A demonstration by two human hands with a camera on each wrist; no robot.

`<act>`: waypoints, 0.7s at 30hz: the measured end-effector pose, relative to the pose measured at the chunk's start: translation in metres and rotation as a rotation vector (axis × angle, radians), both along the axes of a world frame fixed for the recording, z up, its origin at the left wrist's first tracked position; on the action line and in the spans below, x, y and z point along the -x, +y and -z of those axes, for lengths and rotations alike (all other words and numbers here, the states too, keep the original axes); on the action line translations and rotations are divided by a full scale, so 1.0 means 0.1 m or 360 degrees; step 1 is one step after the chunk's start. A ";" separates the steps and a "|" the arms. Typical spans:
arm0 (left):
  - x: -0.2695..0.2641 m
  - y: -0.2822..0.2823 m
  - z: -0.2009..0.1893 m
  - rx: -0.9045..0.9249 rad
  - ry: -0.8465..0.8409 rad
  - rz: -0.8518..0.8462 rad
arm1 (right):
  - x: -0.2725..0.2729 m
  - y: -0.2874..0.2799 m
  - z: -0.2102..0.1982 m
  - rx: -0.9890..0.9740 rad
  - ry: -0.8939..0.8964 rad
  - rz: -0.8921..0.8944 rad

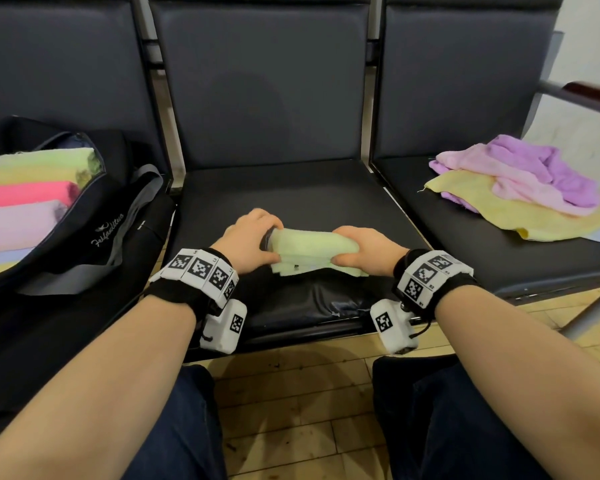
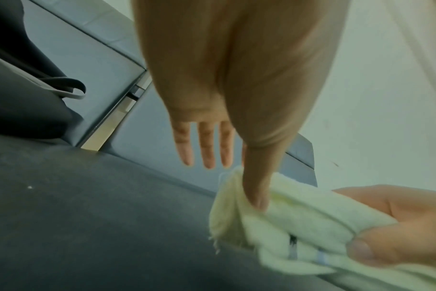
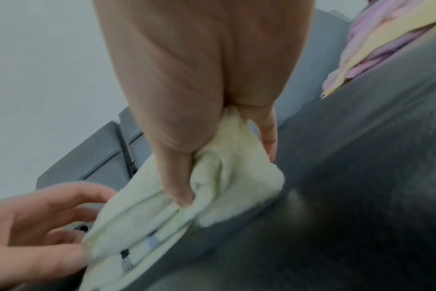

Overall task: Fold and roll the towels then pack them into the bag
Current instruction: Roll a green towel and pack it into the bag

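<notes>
Both hands pinch the green towel (image 1: 309, 249), left hand (image 1: 248, 242) at one end, right hand (image 1: 368, 251) at the other, rolling it on the middle seat (image 1: 291, 188). Next (I think) it goes into the bag (image 1: 94, 216).

Head view looks down over both forearms at the seat (image 1: 291, 188); wrist views, close along each palm, share the towel (image 2: 299, 222).

3 dark padded seats (image 1: 291, 202) w/ metal frame, wood-plank floor (image 1: 291, 393), pale wall (image 1: 589, 46).
</notes>
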State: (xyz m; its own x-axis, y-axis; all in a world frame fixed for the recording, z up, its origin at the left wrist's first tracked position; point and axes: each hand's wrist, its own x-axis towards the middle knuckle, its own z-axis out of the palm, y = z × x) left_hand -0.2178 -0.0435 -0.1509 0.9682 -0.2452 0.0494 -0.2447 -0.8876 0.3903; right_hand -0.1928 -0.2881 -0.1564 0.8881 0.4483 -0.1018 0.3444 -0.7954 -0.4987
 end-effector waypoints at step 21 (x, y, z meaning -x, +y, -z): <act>0.15 -0.15 -0.18 0.0461 -0.0496 -0.0008 | 0.00 -0.12 -0.10 -0.0465 0.0044 0.0114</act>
